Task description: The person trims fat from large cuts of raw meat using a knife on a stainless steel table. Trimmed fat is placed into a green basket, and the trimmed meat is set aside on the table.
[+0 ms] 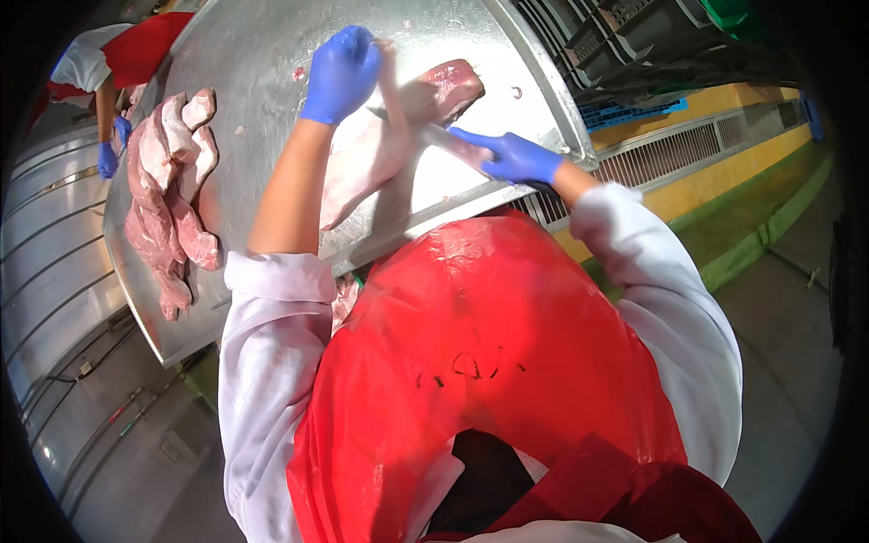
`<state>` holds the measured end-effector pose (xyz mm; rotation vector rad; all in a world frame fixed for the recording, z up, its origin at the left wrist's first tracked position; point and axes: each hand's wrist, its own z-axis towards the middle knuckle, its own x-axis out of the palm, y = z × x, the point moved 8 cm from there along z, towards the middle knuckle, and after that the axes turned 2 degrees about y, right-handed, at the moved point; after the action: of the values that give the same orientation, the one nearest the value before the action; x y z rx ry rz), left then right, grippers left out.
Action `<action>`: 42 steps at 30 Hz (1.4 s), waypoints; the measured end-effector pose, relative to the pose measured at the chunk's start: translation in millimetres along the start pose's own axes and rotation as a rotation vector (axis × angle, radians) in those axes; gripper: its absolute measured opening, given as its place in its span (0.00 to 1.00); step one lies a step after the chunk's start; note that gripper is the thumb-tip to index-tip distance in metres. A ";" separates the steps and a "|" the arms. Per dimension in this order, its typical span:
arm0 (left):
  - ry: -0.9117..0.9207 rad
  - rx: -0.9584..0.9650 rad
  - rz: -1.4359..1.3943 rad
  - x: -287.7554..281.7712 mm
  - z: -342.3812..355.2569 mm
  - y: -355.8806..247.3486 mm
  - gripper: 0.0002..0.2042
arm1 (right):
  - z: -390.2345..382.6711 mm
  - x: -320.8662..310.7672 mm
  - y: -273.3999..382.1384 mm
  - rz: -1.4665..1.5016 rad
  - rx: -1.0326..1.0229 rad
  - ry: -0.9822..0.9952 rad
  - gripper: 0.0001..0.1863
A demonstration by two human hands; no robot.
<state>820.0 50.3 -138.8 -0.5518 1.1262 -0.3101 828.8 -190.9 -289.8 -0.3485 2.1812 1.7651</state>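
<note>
A long piece of pale pink meat (367,170) lies across the metal worktable (258,68) in front of me, its redder end at the far right. My left hand (344,76), in a blue glove, is closed in a fist on a thin pale strip of trimming (389,80), held up above the meat. In my gloved right hand (518,158) is a knife; its blade (444,140) points left across the meat and meets the lower part of the strip. The handle is mostly hidden by my fingers.
Several trimmed pieces of meat (172,163) are heaped along the table's left side. Beyond them, a co-worker's blue-gloved hand (108,160) hangs by the table edge. Dark stacked crates (647,45) stand at the far right, above a yellow ledge with a metal grille (670,156).
</note>
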 end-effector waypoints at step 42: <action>-0.276 0.201 0.178 -265.3 -45.2 -78.5 0.06 | 58.6 158.6 87.3 0.055 0.144 0.057 0.42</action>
<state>673.7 106.5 93.6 -0.3028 0.8583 -0.1832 654.8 -114.1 -283.8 -0.3111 2.3634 1.6320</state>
